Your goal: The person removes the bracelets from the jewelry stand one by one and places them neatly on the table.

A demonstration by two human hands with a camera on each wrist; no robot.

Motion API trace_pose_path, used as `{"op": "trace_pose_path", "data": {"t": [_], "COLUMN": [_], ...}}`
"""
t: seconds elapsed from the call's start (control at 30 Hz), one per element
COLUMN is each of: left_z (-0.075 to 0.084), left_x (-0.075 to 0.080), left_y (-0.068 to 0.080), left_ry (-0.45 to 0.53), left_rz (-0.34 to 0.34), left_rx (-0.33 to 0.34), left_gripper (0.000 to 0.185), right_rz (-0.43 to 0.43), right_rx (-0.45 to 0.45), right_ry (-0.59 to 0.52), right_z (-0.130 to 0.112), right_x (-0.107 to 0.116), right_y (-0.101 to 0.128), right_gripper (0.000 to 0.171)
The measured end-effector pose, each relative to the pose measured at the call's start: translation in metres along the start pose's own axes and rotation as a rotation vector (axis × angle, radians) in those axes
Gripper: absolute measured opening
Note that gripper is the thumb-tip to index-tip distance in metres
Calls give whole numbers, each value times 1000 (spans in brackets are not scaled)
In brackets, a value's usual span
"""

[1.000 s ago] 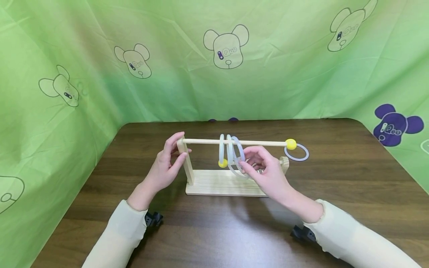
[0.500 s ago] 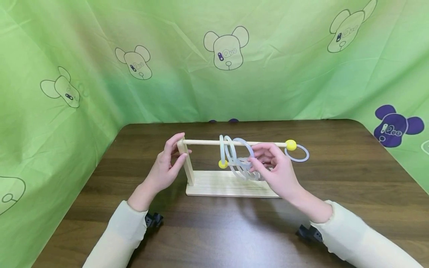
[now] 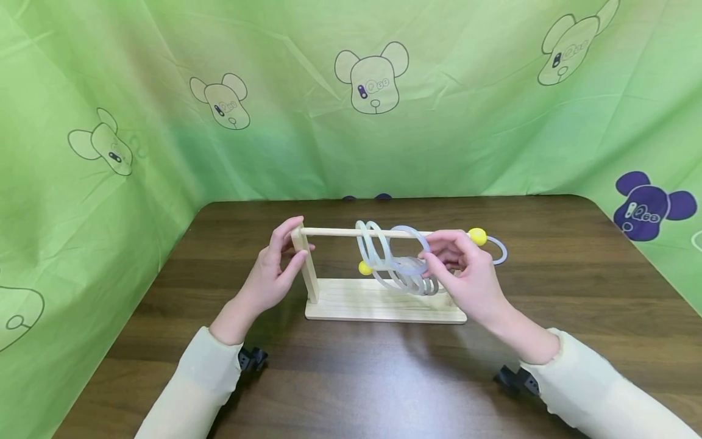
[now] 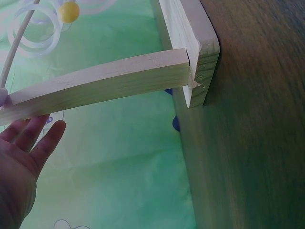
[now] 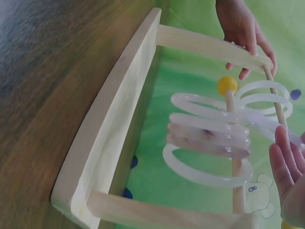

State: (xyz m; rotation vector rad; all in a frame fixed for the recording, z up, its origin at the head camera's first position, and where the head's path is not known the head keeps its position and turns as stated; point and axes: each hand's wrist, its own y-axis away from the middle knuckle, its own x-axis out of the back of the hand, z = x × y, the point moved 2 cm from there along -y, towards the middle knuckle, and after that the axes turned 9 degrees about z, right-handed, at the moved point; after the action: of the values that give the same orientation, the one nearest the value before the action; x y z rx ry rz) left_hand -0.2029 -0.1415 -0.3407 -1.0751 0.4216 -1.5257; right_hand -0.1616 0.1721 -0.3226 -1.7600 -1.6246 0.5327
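Note:
My left hand [image 3: 269,274] holds the left upright [image 3: 309,274] of a pale wooden stand near its top, thumb in front and fingers behind. My right hand [image 3: 468,277] pinches a lavender ring [image 3: 426,244] that circles the upper rod [image 3: 334,232]. Two whitish rings [image 3: 361,244] hang on that rod farther left, slanted. Several clear and whitish rings [image 5: 209,123] sit around the lower rod [image 5: 237,191], seen best in the right wrist view. Yellow balls cap the rods: the upper ball [image 3: 478,236] at right, the lower ball [image 3: 364,268] at left.
The stand's flat base [image 3: 373,308] rests on a dark wooden table [image 3: 351,378]. Another lavender ring [image 3: 501,249] shows behind the upper ball, partly hidden. A green printed cloth [image 3: 296,140] rises behind and beside the table.
My right hand has moved right along the upper rod, drawing the lavender ring away from the two whitish rings, which now slant more. The left hand stays on the upright.

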Motion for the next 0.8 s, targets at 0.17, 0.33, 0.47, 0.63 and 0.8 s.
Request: {"op": "trace_pose_path", "data": {"t": [0.17,0.33,0.47,0.63,0.8], "left_z": [0,0,1,1,0], "left_x": [0,0,0,-1,0], "left_y": [-1,-1,-1,-1,0], "left_ry": [15,6,4,5,13], "left_rz": [7,3,1,2,6], "left_rx": [-4,2,9,9,8], "left_gripper": [60,59,59,59,59], "right_rz": [5,9,17,28,34], "right_rx": [24,37,36,27,30], "right_ry": [15,19,30,51,70], "right_z": [2,4,3,2,2], "right_x": [6,11,15,21,25], "right_y": [0,0,1,2,2], "right_gripper": [34,32,32,32,35]}}
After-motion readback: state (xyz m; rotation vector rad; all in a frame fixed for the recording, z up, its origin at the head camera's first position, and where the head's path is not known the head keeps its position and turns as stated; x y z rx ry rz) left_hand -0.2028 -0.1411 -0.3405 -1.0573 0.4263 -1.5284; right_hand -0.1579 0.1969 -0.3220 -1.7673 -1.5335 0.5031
